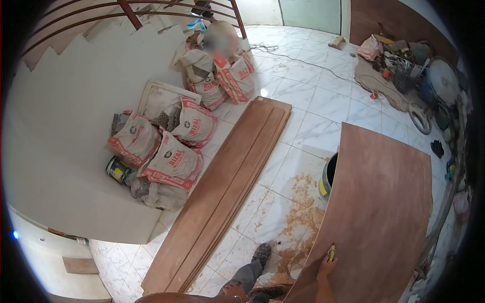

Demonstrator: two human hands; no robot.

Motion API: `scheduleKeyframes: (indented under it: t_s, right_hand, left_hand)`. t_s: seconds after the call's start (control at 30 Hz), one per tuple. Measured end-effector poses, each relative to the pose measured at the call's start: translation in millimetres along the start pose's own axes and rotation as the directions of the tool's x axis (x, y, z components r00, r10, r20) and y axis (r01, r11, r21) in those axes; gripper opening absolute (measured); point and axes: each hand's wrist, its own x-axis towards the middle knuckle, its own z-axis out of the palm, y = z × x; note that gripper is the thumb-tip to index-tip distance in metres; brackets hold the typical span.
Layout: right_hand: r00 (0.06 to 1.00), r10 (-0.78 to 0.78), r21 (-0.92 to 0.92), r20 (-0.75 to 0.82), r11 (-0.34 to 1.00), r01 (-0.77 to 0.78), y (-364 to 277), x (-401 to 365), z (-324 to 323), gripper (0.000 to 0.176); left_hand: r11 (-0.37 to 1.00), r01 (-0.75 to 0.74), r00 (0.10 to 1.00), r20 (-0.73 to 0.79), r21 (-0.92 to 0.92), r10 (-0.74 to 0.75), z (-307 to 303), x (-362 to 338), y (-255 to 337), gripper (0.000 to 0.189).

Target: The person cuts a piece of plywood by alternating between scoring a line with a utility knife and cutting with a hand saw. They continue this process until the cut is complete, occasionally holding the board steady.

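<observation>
My right hand (324, 268) is closed around a small yellow-and-black hand tool (331, 252), over the large brown plywood sheet (379, 202). The tool is too small to name exactly. On my bent leg, at the bottom edge, lies my left hand (235, 290), which seems to hold nothing; its fingers show only in part. A dark bucket with a yellow label (324, 184) stands partly hidden beneath the sheet's left edge. To the left, a stack of long brown wooden panels (222, 192) lies on the tiles.
Sawdust (300, 212) is scattered on the tiled floor between stack and sheet. Filled cement bags (174, 159) stand along the white stair wall (76, 116). A cable (313, 67) crosses the floor at the back. Tools and clutter (411, 60) line the right wall.
</observation>
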Motion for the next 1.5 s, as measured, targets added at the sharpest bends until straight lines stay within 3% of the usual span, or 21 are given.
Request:
scheduleKeyframes:
  t_s: [0.1,0.2,0.4,0.5,0.6,0.7,0.9,1.03,1.1,1.13,1.17,1.2,1.23,1.27,1.3,1.33,1.37,1.4,1.43,1.5]
  right_hand:
    - [0.992,0.067,-0.047,0.103,0.997,-0.063,-1.3,2.6,-2.3,0.045]
    - [0.998,0.046,-0.038,0.039,0.998,-0.045,0.6,2.0,2.5,0.04]
    - [0.992,0.088,-0.036,0.093,0.996,-0.085,-4.0,1.0,-3.3,0.041]
    - [0.998,0.054,-0.042,0.044,0.998,-0.052,-6.1,-3.9,-4.5,0.047]
    - [0.991,0.039,-0.068,0.127,0.997,-0.03,-7.5,-2.3,-12.4,0.048]
    - [0.987,0.12,-0.08,0.105,0.99,-0.112,-17.5,-5.5,-16.0,0.049]
    - [0.981,0.113,-0.121,0.158,0.988,-0.094,-30.7,-8.6,-29.6,0.05]
    - [0.987,0.042,-0.031,0.152,0.999,-0.038,-34.7,-10.9,-31.4,0.047]
    - [0.985,0.016,-0.054,0.173,0.999,-0.007,-32.6,-10.3,-33.7,0.044]
    - [0.996,-0.057,0.057,0.073,0.997,0.053,7.6,-1.0,0.3,0.041]
    - [0.995,-0.01,0.079,0.098,0.997,0.002,8.2,-2.6,1.4,0.04]
    - [0.985,0.045,0.072,0.164,0.996,-0.058,4.3,-1.8,-4.6,0.041]
    - [0.968,0.1,0.058,0.229,0.992,-0.116,-0.8,-0.6,-10.8,0.042]
    - [0.988,0.06,0.028,0.144,0.998,-0.065,6.2,1.5,-2.3,0.04]
    - [0.992,0.007,0.092,0.129,0.996,-0.019,7.5,0.5,-9.9,0.04]
    - [0.983,0.034,0.106,0.18,0.993,-0.054,47.2,7.2,16.4,0.042]
    - [0.989,-0.006,0.1,0.149,0.995,-0.009,45.4,6.3,13.2,0.044]
    - [0.992,-0.046,0.092,0.118,0.995,0.035,42.1,4.7,8.4,0.046]
    - [0.987,-0.147,0.121,0.063,0.983,0.139,36.9,5.4,4.8,0.046]
    - [0.982,-0.123,0.264,0.145,0.961,0.082,35.1,7.4,0.4,0.045]
  left_hand:
    - [1.0,0.0,1.0,-0.003,0.007,0.0,-2.5,2.3,1.8,0.051]
    - [1.0,0.004,1.0,-0.006,0.015,-0.004,-3.2,2.4,2.3,0.049]
    - [1.0,0.006,1.0,-0.012,0.024,-0.006,-0.9,4.5,3.3,0.046]
    - [1.0,0.01,1.0,-0.017,0.026,-0.009,-0.8,5.2,3.2,0.045]
    - [0.999,0.013,1.0,-0.022,0.034,-0.012,0.1,2.9,2.8,0.044]
    - [0.999,0.016,1.0,-0.024,0.032,-0.015,0.9,3.6,3.6,0.042]
    - [0.999,0.015,1.0,-0.015,0.046,-0.014,10.4,7.5,3.4,0.04]
    - [0.998,0.014,1.0,-0.012,0.06,-0.014,27.5,20.7,5.7,0.038]
    - [0.998,0.012,0.998,-0.064,0.064,-0.008,40.4,45.3,7.4,0.037]
    - [0.998,0.011,0.992,-0.124,0.067,-0.003,54.1,66.5,7.6,0.037]
    - [0.997,-0.007,0.975,-0.222,0.081,0.025,68.6,90.3,4.1,0.036]
    - [0.991,-0.056,0.946,-0.311,0.119,0.091,86.2,113.4,4.4,0.036]
    - [0.947,-0.267,0.804,-0.501,0.178,0.321,85.0,120.6,7.9,0.039]
    - [0.927,-0.32,0.769,-0.518,0.196,0.375,93.1,150.2,22.2,0.039]
    - [0.932,-0.359,0.782,-0.56,-0.044,0.275,104.5,175.9,48.5,0.028]
    - [0.715,-0.691,0.674,-0.445,-0.101,0.589,87.3,199.0,61.5,0.03]
    - [0.643,-0.702,0.698,-0.48,-0.307,0.532,53.5,171.3,108.0,0.03]
    - [0.52,-0.828,0.517,-0.646,-0.211,0.562,36.2,167.8,148.6,0.034]
    - [0.488,-0.844,0.497,-0.668,-0.223,0.554,35.5,198.1,187.7,0.039]
    - [0.324,-0.879,0.47,-0.756,-0.35,0.456,-11.6,180.2,264.6,0.05]
